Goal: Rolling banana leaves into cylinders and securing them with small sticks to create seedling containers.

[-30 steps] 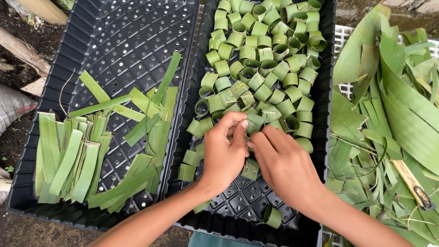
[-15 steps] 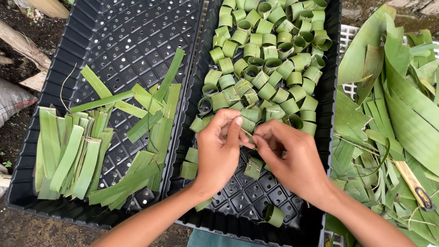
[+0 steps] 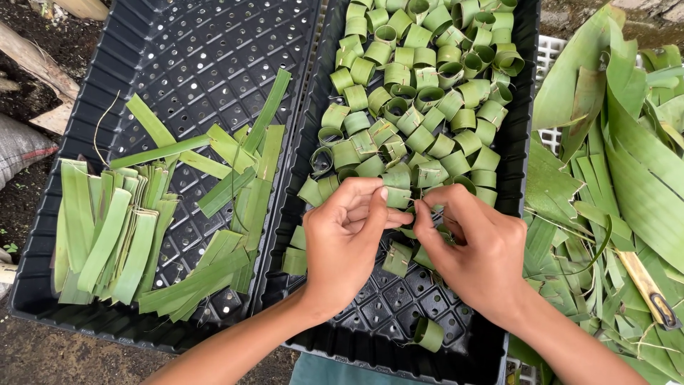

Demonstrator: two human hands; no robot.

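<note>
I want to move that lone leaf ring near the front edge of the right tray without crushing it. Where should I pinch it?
Pinch the lone leaf ring across its curled wall, one finger inside the opening and one outside, coming from above. It lies apart from the other rings on bare tray, so nothing seems to block the approach.

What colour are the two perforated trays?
Black, both trays, clearest in the head view.

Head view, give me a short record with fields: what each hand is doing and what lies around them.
left hand: pinching a small leaf ring at its fingertips
right hand: fingertips meeting the same ring
right tray: black, holds many rolled leaf rings
left tray: black, holds flat cut leaf strips
far right: loose long leaves
</note>
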